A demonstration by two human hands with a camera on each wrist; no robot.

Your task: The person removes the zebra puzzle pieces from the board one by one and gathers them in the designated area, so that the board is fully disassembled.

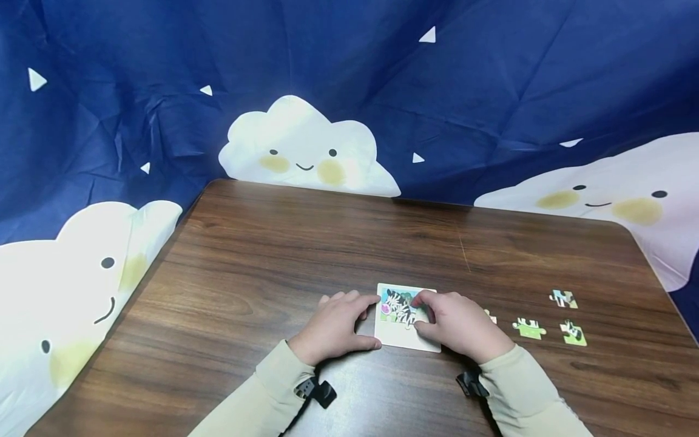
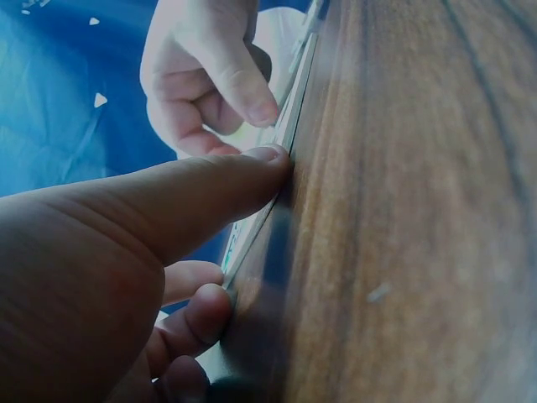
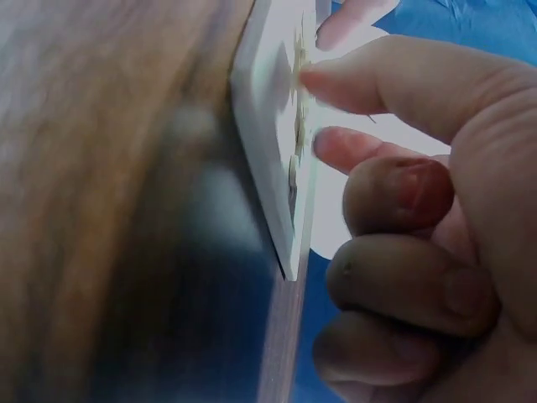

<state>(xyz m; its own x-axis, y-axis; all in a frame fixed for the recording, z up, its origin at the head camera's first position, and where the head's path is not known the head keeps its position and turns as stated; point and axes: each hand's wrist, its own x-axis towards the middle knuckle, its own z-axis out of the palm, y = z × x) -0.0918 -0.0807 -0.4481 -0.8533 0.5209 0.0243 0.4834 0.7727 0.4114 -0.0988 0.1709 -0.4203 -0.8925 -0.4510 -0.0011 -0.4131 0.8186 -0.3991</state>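
A small white puzzle board (image 1: 393, 335) lies on the table, its upper part filled with zebra-picture pieces (image 1: 397, 306). My left hand (image 1: 341, 325) is at the board's left side, forefinger near the upper corner and thumb near the lower one. In the left wrist view the left thumb (image 2: 243, 172) is extended along the board's edge. Over the right part of the picture, my right hand (image 1: 461, 321) pinches a puzzle piece (image 1: 422, 314) between thumb and forefinger, which largely hide it. The other right fingers (image 3: 403, 277) are curled in.
To the right lie loose puzzle pieces: a green-and-white one (image 1: 528, 328), one with a zebra face (image 1: 573, 333) and a striped one (image 1: 563, 298). Another piece (image 1: 491, 317) peeks out beside the right hand. A blue cloth (image 1: 437, 109) with clouds hangs behind the wooden table (image 1: 262, 255).
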